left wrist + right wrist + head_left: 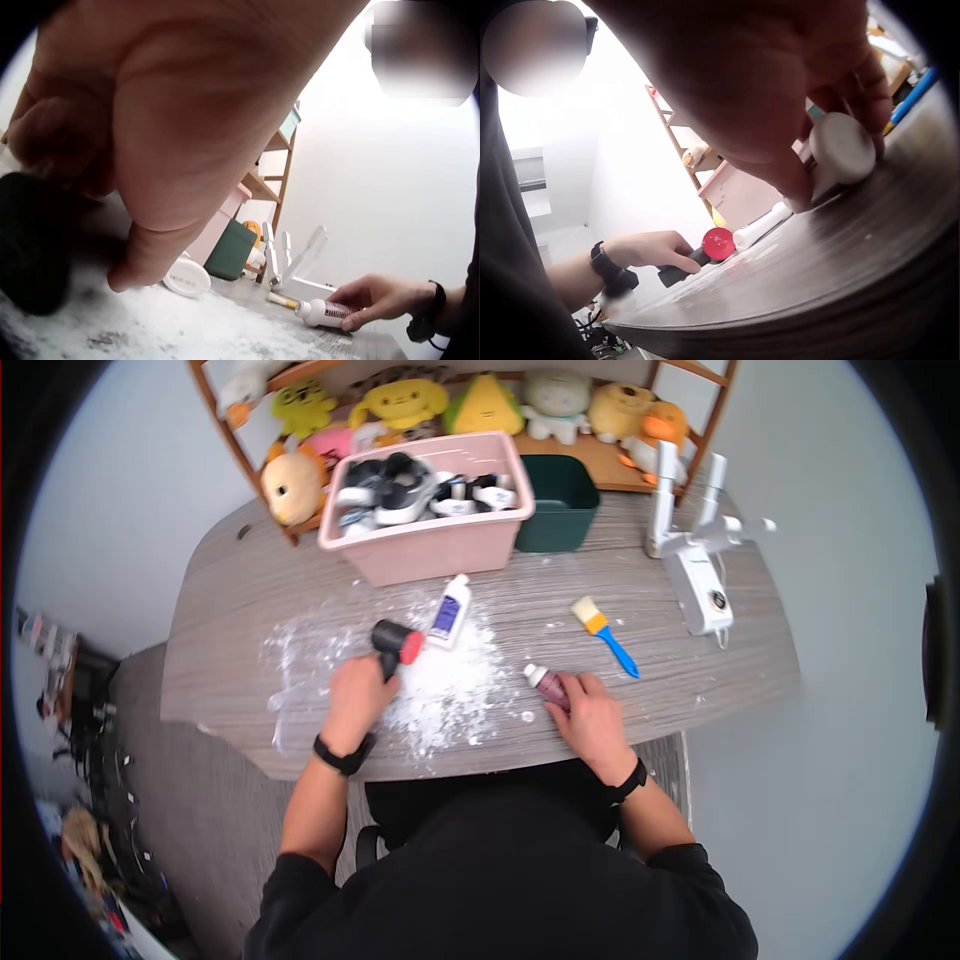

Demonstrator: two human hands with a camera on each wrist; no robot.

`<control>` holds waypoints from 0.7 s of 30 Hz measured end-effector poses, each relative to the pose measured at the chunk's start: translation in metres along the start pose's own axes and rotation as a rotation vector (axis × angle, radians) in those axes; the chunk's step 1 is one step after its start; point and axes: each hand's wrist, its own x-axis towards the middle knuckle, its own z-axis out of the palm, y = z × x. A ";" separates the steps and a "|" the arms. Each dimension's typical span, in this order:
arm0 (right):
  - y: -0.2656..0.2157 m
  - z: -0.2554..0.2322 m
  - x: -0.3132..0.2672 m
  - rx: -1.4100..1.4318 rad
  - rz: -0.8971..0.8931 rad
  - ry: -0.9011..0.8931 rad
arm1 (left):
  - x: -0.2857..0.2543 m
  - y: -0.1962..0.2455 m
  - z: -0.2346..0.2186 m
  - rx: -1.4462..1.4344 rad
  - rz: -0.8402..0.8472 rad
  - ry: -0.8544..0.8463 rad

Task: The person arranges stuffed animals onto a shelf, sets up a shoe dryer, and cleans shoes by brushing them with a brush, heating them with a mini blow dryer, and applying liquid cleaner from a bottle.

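In the head view my left hand [360,700] grips the handle of a mallet [392,639] with a black head and a red face. That mallet is held over white powder [445,695] spread on the tabletop. Just right of its red face lies a white bottle [450,612] with a purple label. My right hand [592,722] holds a second bottle [548,684], with a white cap and a dark reddish label, lying on its side. Its cap [843,148] faces the camera in the right wrist view. A blue-handled brush [608,636] with pale bristles lies beyond the right hand.
A pink bin [430,555] full of shoes stands at the back, beside a dark green bin [558,510]. At the right is a white device [700,585] with upright arms. Plush toys [485,405] line a wooden shelf behind. Thinner powder streaks lie left.
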 end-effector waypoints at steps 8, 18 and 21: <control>0.036 -0.017 0.001 0.109 0.160 0.108 | 0.017 0.052 -0.046 -0.955 0.167 -0.405; 0.090 -0.011 -0.003 -0.030 0.203 0.124 | 0.167 0.214 0.067 -1.233 -0.059 -0.816; 0.087 -0.022 -0.015 -0.015 0.307 0.144 | 0.179 0.231 0.076 -1.166 -0.071 -0.812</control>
